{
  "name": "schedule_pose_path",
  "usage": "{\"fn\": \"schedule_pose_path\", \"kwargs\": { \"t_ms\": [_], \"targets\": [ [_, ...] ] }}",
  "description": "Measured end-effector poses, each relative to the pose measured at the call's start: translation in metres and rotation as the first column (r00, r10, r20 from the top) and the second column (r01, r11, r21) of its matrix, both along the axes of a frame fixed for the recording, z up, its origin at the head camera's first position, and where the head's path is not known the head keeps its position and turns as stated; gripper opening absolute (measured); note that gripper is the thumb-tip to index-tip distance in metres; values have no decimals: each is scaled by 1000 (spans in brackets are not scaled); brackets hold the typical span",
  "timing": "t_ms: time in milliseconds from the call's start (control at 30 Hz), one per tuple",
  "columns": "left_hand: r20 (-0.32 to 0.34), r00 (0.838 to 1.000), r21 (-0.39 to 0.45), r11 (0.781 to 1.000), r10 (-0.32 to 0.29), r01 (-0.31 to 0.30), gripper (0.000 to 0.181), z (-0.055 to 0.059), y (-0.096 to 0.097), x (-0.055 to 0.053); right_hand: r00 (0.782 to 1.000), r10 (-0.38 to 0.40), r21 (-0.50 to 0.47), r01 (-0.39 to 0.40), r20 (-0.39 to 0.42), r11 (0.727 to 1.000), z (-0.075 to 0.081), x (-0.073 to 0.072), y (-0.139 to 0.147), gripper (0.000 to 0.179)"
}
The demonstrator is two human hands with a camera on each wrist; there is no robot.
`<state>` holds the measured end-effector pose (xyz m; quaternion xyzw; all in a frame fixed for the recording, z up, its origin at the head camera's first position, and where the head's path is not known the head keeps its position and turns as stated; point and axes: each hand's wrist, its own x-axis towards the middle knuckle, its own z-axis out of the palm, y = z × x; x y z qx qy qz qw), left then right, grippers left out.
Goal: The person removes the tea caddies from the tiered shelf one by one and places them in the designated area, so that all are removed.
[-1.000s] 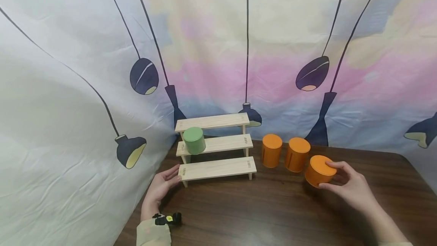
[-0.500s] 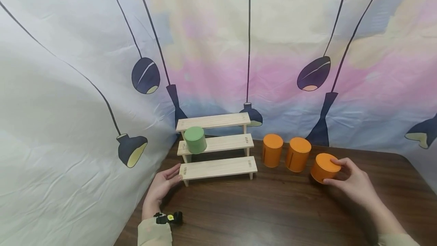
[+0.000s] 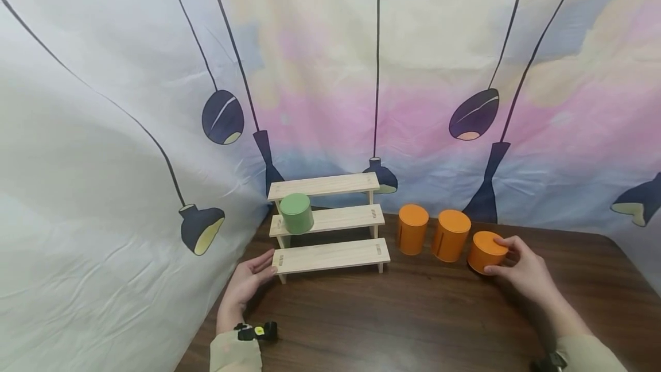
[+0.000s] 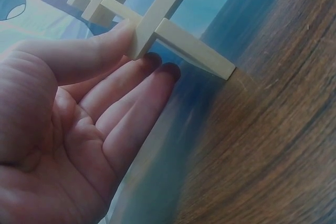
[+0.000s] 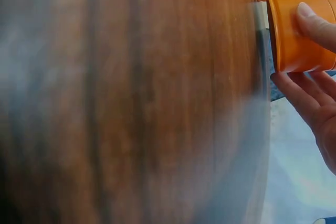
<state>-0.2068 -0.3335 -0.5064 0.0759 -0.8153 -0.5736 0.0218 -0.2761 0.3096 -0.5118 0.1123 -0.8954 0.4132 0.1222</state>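
Note:
At the left, my left hand holds the end of the lowest step of a three-tier wooden display stand. The left wrist view has the thumb on top of the board and the fingers beneath it. A green tin stands on the left part of the middle step. On the right, my right hand grips a short orange tin between thumb and fingers. Whether its base touches the table cannot be told. Left of it stand two taller orange tins, the middle one and the leftmost one.
The dark wooden table extends in front of the stand and tins. Behind them hangs a cloth backdrop printed with lamps, and another pale cloth wall runs close along the left side.
My right hand first carried the short orange tin slightly back and right and levelled it, then left, closer to the middle orange tin. The left hand stays on the stand.

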Motion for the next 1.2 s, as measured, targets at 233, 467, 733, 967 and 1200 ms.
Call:
{"fn": "schedule_pose_path", "kwargs": {
  "t_ms": [233, 467, 733, 967, 1200],
  "targets": [
    [-6, 1000, 31, 1000, 1, -1, 58, -5, 3, -2, 999, -19, 12, 19, 41, 1000, -1, -3, 3, 76],
    [-12, 1000, 31, 1000, 5, -5, 58, -6, 2, -2, 998, -44, 53, 42, 46, 998, 0, -5, 7, 75],
    [-17, 1000, 30, 999, 13, -12, 57, -3, 1, 0, 997, -21, 37, 18, 79, 999, 2, -6, 5, 68],
    [-20, 1000, 31, 1000, 6, -5, 57, -3, 0, 1, 995, -18, 52, 14, 93, 999, -1, -6, 3, 67],
    [-15, 1000, 37, 999, 4, -4, 58, -4, -2, 0, 997, -23, 75, 17, 80, 997, 0, -7, 3, 68]
  ]
}}
